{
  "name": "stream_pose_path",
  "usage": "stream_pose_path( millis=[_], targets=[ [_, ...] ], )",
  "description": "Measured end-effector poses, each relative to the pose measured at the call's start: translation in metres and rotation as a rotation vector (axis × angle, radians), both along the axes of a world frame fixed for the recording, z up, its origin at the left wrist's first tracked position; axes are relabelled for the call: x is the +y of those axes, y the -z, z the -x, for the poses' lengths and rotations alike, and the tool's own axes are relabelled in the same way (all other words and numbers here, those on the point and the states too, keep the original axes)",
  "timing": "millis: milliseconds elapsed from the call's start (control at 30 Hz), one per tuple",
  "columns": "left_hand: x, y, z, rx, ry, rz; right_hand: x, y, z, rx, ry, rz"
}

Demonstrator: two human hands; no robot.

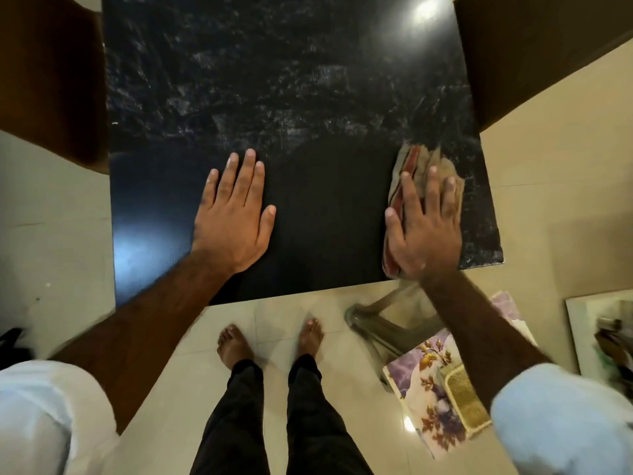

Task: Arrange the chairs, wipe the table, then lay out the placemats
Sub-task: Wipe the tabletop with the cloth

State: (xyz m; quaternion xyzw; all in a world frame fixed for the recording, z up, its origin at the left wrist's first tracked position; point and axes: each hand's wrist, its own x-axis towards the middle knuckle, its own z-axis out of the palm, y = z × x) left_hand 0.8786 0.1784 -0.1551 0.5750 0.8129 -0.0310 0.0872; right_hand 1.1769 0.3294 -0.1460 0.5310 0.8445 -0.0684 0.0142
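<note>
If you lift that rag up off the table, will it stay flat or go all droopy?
Probably droopy. The rag lies bunched in soft folds under the right hand, and one end already hangs over the table edge. It looks thin, so likely light too.

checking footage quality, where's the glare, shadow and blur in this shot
Head view: lamp glare on the table at top right, a softer sheen at its near left; the person's shadow darkens the near middle; the right hand and cloth are slightly motion-blurred; the wide lens bows the table's edges.
</note>
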Motion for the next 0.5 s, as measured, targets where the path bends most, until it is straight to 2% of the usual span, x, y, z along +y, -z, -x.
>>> stream_pose_path(
  millis=[100, 233, 367, 500],
  targets=[
    [0.010, -0.002, -0.016, -0.011, 0.016, 0.008, 0.041, 0.003, 0.023, -0.001, 0.031, -0.016],
    [0.038, -0.003, -0.065, -0.053, 0.081, 0.006, 0.031, 0.004, 0.041, -0.001, -0.063, -0.034],
    [0.051, -0.002, -0.082, -0.042, 0.085, -0.008, -0.014, 0.002, -0.007, 0.008, -0.146, -0.005],
    [0.051, 0.000, -0.080, -0.025, 0.091, -0.005, -0.012, 0.003, -0.059, -0.007, -0.068, 0.010]
  ],
)
